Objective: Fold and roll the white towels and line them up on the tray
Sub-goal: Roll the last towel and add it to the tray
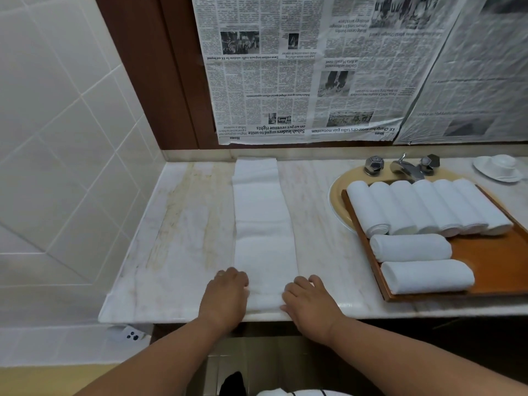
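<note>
Both hands sit at the worktop's front edge: left hand and right hand have their fingers curled close together over the near corners of the folded towel, gripping its hem. That long strip runs straight across the marble worktop to its back edge. At the right end, the wooden tray already carries eight rolled towels, six side by side along its far edge and two crosswise nearer the front, so the folding looks done and this one still needs rolling and placing.
</note>
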